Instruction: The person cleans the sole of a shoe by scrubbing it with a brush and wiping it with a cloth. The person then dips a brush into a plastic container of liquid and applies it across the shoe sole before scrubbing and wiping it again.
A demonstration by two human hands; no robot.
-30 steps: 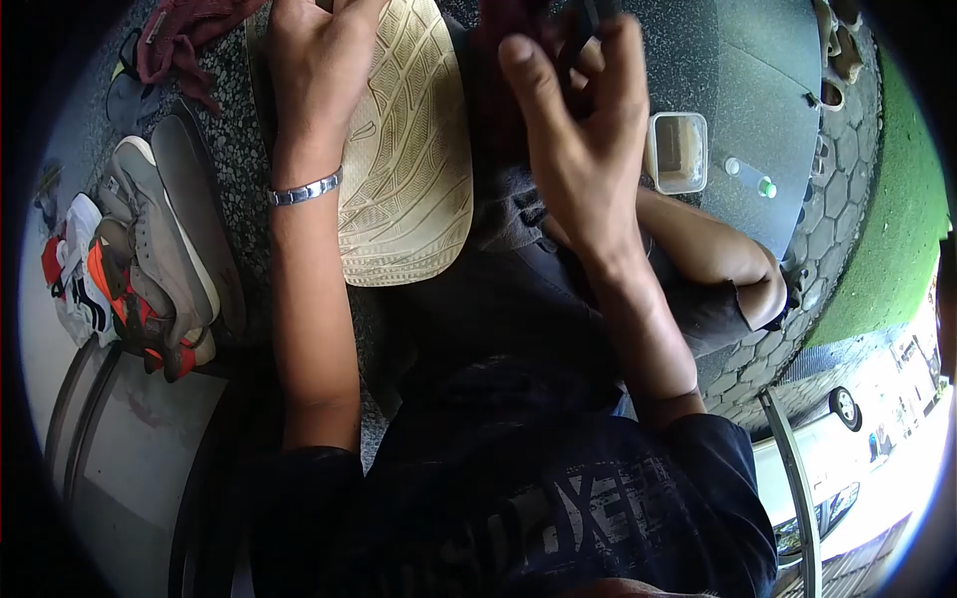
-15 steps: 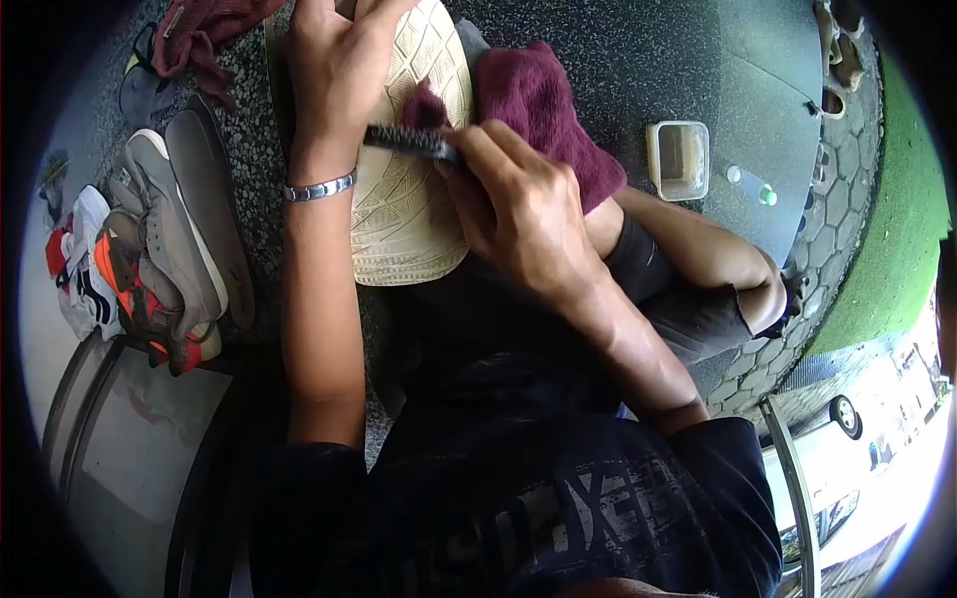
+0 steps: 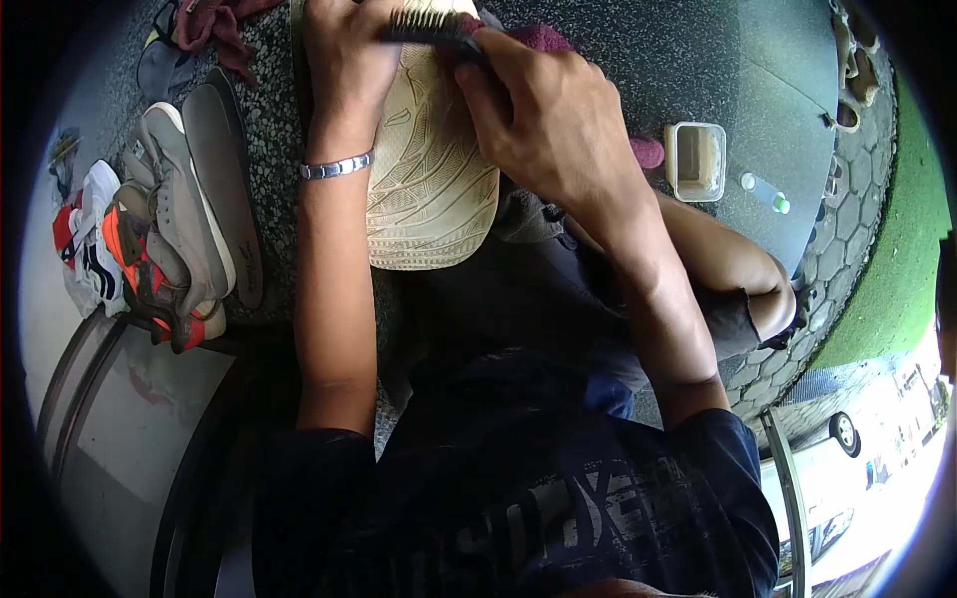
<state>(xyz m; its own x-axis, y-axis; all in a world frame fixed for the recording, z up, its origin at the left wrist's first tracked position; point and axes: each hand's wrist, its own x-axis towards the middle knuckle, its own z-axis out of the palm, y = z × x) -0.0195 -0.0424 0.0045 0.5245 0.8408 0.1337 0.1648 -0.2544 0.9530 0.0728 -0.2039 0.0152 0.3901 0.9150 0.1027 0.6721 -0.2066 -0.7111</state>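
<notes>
A shoe [image 3: 429, 189] lies with its cream, patterned sole facing up in front of my body. My left hand [image 3: 349, 50], above a metal bracelet, grips the shoe at the frame's top edge, where its fingers are partly cut off. In my right hand [image 3: 558, 120] is a black brush [image 3: 429, 28], its bristles near the far part of the sole and close to my left hand. A maroon cloth [image 3: 538, 38] lies behind my right hand, which hides most of it.
Grey shoes [image 3: 189, 209] and a loose insole [image 3: 214, 149] lie to the left on the speckled floor. Another maroon cloth [image 3: 209, 35] is at the upper left. To the right are a clear plastic tub [image 3: 696, 164] and a small bottle [image 3: 766, 192] with a green cap.
My right hand and the brush have moved up, from the middle of the sole to its far part. The bristles now point upward. The view has shifted slightly.
</notes>
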